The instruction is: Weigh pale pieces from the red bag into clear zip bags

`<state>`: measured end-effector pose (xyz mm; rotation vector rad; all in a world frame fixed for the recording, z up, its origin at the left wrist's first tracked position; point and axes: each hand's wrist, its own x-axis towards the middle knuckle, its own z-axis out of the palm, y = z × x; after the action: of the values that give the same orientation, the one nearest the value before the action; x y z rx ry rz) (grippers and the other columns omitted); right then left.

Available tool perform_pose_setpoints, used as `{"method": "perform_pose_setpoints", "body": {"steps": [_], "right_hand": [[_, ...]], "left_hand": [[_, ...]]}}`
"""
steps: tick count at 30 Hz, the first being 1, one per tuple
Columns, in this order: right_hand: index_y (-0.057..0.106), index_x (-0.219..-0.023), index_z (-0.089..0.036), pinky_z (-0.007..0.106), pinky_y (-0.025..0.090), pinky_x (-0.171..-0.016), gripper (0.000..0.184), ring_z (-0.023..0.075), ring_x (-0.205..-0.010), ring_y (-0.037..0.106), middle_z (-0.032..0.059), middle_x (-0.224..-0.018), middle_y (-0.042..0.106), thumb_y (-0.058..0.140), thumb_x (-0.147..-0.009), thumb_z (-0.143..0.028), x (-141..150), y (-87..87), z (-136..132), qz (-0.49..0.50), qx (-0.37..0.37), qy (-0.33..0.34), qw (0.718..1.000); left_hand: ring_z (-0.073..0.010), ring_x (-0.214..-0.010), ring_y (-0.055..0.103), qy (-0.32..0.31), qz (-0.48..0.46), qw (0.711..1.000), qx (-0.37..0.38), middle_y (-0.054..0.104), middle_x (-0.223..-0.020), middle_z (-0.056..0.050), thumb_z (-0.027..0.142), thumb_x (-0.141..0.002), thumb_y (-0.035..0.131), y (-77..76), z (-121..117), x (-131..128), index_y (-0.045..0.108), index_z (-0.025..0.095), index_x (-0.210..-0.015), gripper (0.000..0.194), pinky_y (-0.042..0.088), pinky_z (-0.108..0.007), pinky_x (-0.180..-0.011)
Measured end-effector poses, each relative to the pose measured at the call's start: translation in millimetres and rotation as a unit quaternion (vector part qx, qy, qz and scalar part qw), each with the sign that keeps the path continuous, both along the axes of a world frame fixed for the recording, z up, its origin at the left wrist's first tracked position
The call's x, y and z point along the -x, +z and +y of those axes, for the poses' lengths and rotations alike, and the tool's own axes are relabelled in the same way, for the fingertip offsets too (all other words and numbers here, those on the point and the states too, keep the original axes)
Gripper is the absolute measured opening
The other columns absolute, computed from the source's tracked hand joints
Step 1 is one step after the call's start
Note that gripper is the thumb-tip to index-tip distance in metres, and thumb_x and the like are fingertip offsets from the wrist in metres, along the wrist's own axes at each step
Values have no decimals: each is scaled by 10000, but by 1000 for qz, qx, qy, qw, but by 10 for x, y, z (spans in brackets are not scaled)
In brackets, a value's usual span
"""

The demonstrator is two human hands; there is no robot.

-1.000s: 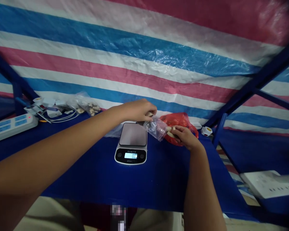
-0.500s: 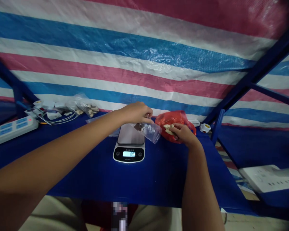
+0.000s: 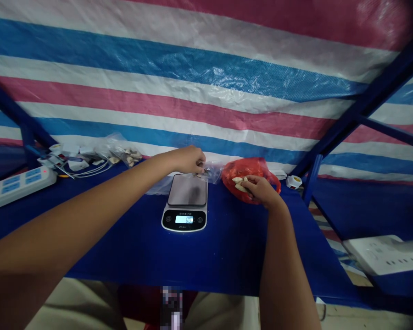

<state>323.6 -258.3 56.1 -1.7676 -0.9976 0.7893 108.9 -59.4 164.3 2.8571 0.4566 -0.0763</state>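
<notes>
You work around a scale [image 3: 187, 191] reading 0.0.
Your left hand [image 3: 192, 159] pinches a clear bag [image 3: 213, 173] at the scale's far edge; your right hand [image 3: 260, 189] grips pale pieces [image 3: 240, 188] over a red bag [image 3: 242, 167], likely to catch strays.

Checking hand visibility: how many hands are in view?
2: the left hand holding a clear bag near the scale, the right hand holding pale pieces at the red bag.

Tabletop [image 3: 223, 252] free in front of digital scale [image 3: 184, 220] & directly R, OK to pass. Behind scale: L hand [image 3: 192, 160] w/ clear plastic bag [image 3: 214, 173], then striped tarp [image 3: 179, 114], block. R-rear of scale: red plastic bag [image 3: 244, 166] + R hand [image 3: 259, 188]. L of scale: L forearm [image 3: 120, 192] crosses.
</notes>
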Motion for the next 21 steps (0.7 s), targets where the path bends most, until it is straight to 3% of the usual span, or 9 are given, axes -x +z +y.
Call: {"method": "perform_pose_setpoints", "body": {"steps": [6,9,13,17,21], "right_hand": [[557,-719,-218,233,261,-389,193,97,-422,393,-50,-511,482,632,-787,-382,-6,-15,3,-6,0,-7,1000],[558,-733,-220,237,262,-381,194,102,-416,401,-50,-509,477,625,-803,-389,-4,-8,-2,-4,4,-9,1000],[582,-771,-222,239,280,-385,180,106,-411,397,-52,-500,482,652,-792,-387,-16,-4,-13,18,1,-10,1000],[583,-754,-221,233,266,-387,185,98,-406,378,-50,-485,471,654,-791,-387,-14,13,-18,22,0,-10,1000],[578,-718,-216,234,250,-390,184,93,-412,372,-48,-494,470,638,-796,-372,22,39,7,11,9,-2,1000]], "left_hand": [[-142,-550,526,1,73,995,62,685,-654,-42,523,-793,680,171,-21,-74,716,201,-719,333,309,-296,-583],[-136,-519,512,12,102,993,62,679,-627,-47,529,-755,718,268,-23,-152,731,193,-699,341,310,-296,-574],[-135,-531,535,-23,141,988,59,665,-592,-44,547,-786,693,351,-16,-250,746,189,-728,367,345,-279,-583],[-144,-557,552,-45,139,987,69,673,-616,-54,593,-792,693,336,29,-239,755,194,-747,406,370,-275,-594],[-156,-601,559,-56,128,983,120,689,-680,-59,662,-808,651,221,172,-66,769,215,-786,463,379,-275,-606]]}}
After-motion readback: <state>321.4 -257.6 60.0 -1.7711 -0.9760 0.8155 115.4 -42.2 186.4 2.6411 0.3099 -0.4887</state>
